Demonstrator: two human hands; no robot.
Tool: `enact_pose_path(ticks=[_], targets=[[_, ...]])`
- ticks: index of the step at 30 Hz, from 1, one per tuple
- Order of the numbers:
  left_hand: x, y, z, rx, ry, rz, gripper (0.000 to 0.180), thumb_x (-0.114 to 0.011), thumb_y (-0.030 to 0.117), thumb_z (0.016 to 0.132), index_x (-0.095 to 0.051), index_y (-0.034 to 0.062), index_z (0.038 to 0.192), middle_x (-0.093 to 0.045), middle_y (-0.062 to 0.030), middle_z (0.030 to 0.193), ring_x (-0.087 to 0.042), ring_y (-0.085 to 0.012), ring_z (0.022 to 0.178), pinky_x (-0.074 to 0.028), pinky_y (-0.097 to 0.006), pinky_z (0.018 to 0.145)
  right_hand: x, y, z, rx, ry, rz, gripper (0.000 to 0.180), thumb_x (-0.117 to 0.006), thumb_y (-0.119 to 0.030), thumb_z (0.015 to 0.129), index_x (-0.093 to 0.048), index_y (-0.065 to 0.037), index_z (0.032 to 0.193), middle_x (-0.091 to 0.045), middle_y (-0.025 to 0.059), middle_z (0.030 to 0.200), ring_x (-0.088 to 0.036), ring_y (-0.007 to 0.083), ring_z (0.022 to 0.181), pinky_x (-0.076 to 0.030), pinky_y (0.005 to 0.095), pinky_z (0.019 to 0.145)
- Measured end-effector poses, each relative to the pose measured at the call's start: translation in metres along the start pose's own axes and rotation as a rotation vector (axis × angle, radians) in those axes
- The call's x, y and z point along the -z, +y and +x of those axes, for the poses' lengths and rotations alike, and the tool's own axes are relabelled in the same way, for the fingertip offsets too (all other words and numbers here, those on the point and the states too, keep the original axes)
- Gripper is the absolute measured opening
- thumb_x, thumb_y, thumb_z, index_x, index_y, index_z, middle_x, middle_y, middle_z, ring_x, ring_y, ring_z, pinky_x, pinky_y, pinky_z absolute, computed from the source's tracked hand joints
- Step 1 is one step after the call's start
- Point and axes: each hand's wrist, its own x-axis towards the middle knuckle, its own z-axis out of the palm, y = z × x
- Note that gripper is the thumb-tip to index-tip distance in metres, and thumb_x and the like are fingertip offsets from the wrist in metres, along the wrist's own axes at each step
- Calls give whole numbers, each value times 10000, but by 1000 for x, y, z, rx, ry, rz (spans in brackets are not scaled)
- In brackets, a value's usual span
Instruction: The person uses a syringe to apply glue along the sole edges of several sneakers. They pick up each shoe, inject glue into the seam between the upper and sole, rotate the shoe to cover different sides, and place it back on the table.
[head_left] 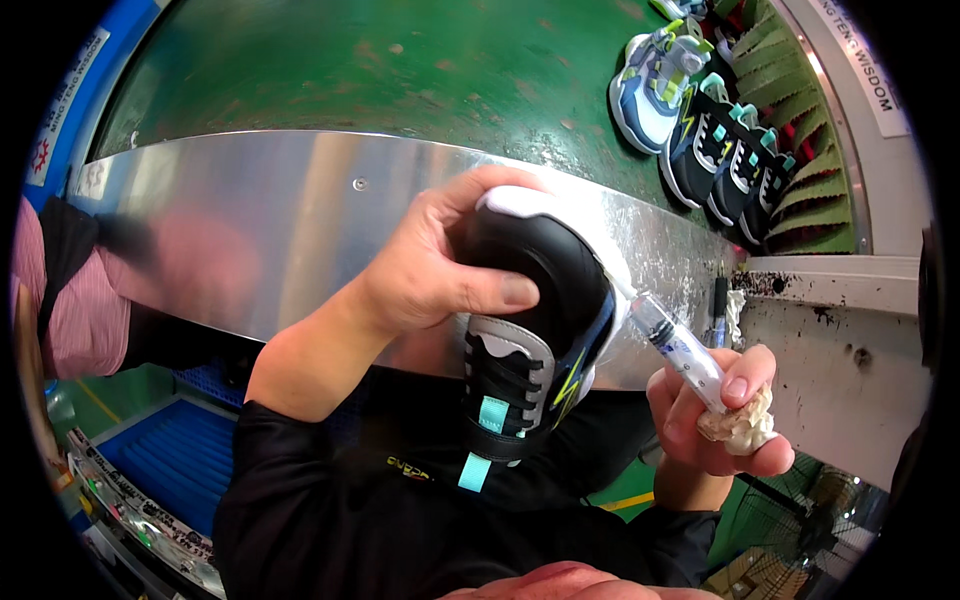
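Note:
Over the metal ledge, my left hand grips a black sneaker by its toe, thumb across the upper. The shoe has a white sole edge, grey trim, black laces and teal loops, and its heel end points toward me. My right hand is closed around a clear syringe with a dark plunger tip. The syringe's nozzle meets the white sole edge on the shoe's right side; whether anything comes out is too small to tell. A crumpled off-white wad is also held in the right fingers.
Beyond the shiny metal ledge runs a worn green surface. A grey-blue sneaker and several black sneakers stand at far right beside green bristle-like flaps. A dark marker lies right; a person's pink sleeve shows left.

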Motion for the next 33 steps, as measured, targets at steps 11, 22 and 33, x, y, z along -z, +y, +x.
enact_pose_path(ticks=[11, 22, 33], targets=[[10, -7, 9, -22, 45, -78, 568, -709, -11, 712, -502, 33, 1240, -638, -96, 1057, -622, -194, 981, -495, -338, 893, 25, 26, -31, 10, 28, 61, 558, -651, -566, 792, -501, -104, 1066, -588, 106, 681, -430, 130, 594, -296, 237, 449], [16, -13, 15, 7, 100, -15, 381, -663, 92, 767, -566, -24, 1117, -660, -148, 995, -669, -226, 863, -548, -331, 793, 37, 44, -49, 24, 33, 195, 708, -778, -519, 669, -579, 17, 1087, -620, 138, 769, -525, 188, 726, -411, 289, 640], [29, -19, 20, 56, 97, -102, 351, -595, 129, 841, -547, -37, 1147, -647, -166, 1039, -662, -242, 905, -556, -360, 801, 39, 51, -69, -37, 80, 171, 686, -804, -487, 649, -602, 32, 1050, -622, 121, 810, -518, 165, 726, -428, 262, 610]])
